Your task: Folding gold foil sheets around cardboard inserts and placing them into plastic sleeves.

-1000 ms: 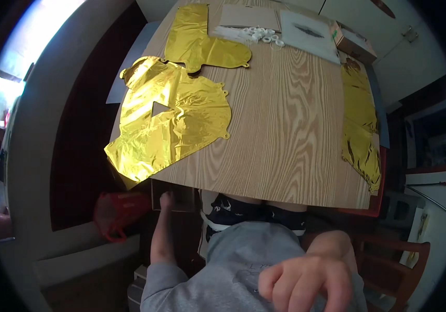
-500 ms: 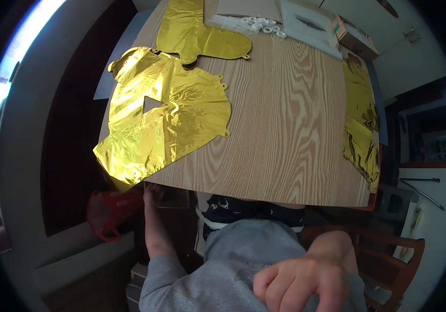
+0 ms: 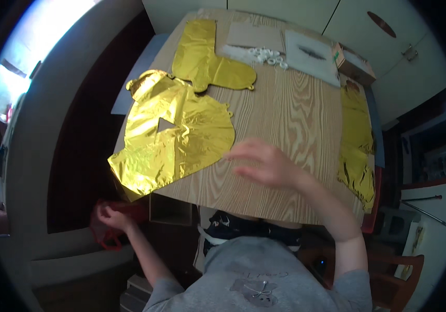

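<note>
Right hand (image 3: 264, 164) moved over tabletop (image 3: 249, 202) — left hand (image 3: 113, 217) to red container (image 3: 99, 232).

glossy crinkled foil sheet (image 3: 194, 138), wood-grained tabletop (image 3: 290, 114), matt cloth shirt (image 3: 264, 260).

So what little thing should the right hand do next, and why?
Maybe the right hand could gently pinch the edge of the gold balloon with the triangle hole. Its fingers are spread close to that edge, and the balloon lies flat on the table. The left hand is down by the red basket, so it probably can't help.
</note>
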Demonstrator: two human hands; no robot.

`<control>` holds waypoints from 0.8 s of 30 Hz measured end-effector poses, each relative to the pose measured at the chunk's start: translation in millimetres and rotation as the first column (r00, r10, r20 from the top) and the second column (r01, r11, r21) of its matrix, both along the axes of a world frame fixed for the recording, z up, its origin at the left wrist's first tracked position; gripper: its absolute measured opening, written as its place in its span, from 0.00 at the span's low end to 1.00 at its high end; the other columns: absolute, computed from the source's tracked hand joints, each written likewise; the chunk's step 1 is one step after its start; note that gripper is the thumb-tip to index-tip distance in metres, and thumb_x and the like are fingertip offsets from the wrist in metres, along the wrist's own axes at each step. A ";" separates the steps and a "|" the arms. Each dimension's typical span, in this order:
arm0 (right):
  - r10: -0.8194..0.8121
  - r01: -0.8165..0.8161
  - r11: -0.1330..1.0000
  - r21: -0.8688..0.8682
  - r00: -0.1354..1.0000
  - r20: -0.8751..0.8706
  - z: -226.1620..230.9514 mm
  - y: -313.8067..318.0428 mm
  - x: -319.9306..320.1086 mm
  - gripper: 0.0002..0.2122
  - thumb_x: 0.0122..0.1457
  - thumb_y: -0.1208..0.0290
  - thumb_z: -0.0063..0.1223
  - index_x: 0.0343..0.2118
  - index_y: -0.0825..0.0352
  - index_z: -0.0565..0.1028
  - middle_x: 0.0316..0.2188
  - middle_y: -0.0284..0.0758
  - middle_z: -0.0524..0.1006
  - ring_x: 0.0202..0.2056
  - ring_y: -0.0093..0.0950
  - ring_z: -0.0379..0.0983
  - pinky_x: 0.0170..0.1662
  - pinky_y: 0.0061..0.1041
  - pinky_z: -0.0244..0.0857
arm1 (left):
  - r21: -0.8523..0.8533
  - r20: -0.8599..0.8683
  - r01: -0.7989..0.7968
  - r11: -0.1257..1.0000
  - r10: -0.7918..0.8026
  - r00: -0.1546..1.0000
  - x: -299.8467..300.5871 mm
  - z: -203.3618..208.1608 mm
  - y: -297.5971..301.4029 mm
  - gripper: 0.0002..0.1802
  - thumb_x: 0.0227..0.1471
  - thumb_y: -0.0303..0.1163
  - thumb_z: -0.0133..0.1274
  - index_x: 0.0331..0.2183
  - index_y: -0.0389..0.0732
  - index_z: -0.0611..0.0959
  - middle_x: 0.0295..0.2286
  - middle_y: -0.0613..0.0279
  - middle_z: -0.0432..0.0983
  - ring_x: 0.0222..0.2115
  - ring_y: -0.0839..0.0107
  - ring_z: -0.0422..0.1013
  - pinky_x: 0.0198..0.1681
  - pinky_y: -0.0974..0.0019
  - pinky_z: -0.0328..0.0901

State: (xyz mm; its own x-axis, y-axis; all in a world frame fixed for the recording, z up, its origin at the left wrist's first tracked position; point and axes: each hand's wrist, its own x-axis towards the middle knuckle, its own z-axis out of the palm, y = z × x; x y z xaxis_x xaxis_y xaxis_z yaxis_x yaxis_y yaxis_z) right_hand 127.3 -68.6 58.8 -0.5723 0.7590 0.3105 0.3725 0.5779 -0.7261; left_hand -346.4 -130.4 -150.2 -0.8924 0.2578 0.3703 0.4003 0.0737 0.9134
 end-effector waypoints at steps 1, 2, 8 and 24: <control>-0.014 0.011 0.999 0.033 0.994 0.113 -21.8 24.3 2.1 0.17 0.56 0.61 0.56 0.47 0.63 0.75 0.47 0.36 0.75 0.49 0.36 0.70 0.52 0.33 0.63 | 0.029 -0.088 -0.036 0.999 0.038 0.995 27.9 58.6 1.9 0.15 0.55 0.21 0.46 0.46 0.33 0.74 0.45 0.52 0.71 0.45 0.65 0.68 0.51 0.65 0.62; -0.035 0.019 0.997 0.068 0.973 0.229 -37.6 44.1 2.2 0.19 0.56 0.59 0.56 0.48 0.63 0.75 0.49 0.36 0.74 0.52 0.35 0.68 0.55 0.33 0.61 | -0.026 -0.159 0.141 0.990 -0.144 0.977 45.5 95.4 2.5 0.14 0.55 0.21 0.46 0.45 0.33 0.74 0.46 0.53 0.71 0.45 0.65 0.68 0.51 0.65 0.62; 0.054 -0.151 0.973 0.176 0.885 0.462 -77.6 88.5 -5.5 0.21 0.56 0.52 0.53 0.50 0.58 0.74 0.57 0.34 0.68 0.62 0.33 0.57 0.63 0.44 0.48 | -0.525 -0.290 0.748 0.406 -0.911 0.292 164.4 175.8 44.8 0.17 0.44 0.26 0.59 0.40 0.38 0.79 0.42 0.51 0.75 0.46 0.57 0.71 0.50 0.60 0.65; -0.110 0.010 0.975 0.222 0.891 0.440 -74.2 81.4 -15.3 0.11 0.56 0.57 0.55 0.38 0.54 0.81 0.45 0.23 0.78 0.53 0.23 0.68 0.63 0.41 0.49 | -0.846 -0.402 0.453 0.280 -0.894 -0.198 249.9 140.7 84.4 0.11 0.45 0.29 0.55 0.34 0.36 0.78 0.40 0.52 0.77 0.40 0.58 0.76 0.36 0.62 0.73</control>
